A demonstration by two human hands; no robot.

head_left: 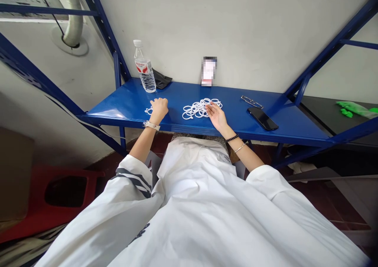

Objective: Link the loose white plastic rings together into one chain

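Observation:
A heap of thin white plastic loops (195, 110) lies on the blue table (177, 97), several of them overlapping, some with small tabs. My right hand (216, 116) is at the heap's right side, palm partly turned up and fingers stretched out over the nearest loops. Left of the heap, my left hand (160, 107) is low over the table with its fingers curled downward. A small white looped piece (148, 110) shows beside and partly under it. What those fingertips hold, if anything, is hidden.
Behind my left hand stand a water bottle (145, 72) and a black pouch (162, 79). A blurred phone (209, 71) leans on the wall. Glasses (252, 101) and a black phone (262, 119) lie at right. Blue frame posts (102, 17) flank the table.

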